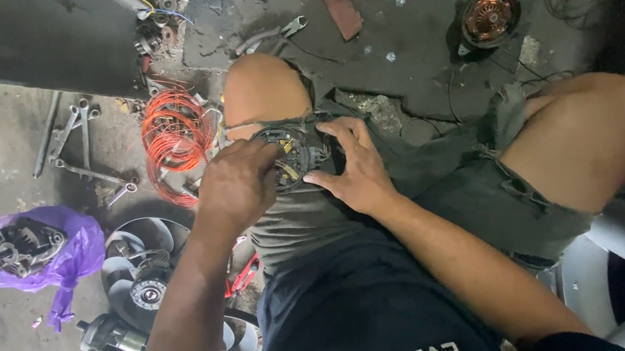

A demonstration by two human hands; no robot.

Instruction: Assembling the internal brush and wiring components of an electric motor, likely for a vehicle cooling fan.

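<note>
- The person's dark shirt (373, 334) fills the near edge; both forearms reach away from it to the lap, so the work sits close under the eyes.
- A round dark part (294, 153) with wiring inside rests on the left thigh, just below the bare knee (263, 91), which serves as a support.
- The left hand (238, 184) is curled over the part's left side, fingertips pressed into its middle.
- The right hand (358, 168) clasps the right rim, thumb underneath, steadying it against the leg.
- On the floor to the left, within reach: an orange wire coil (175, 135), wrenches (74, 143), fan blades (144, 271), and a motor on a purple bag (80, 252).
- Far right lies a copper-wound stator (489, 19); pliers (276, 35) lie beyond the knee.
</note>
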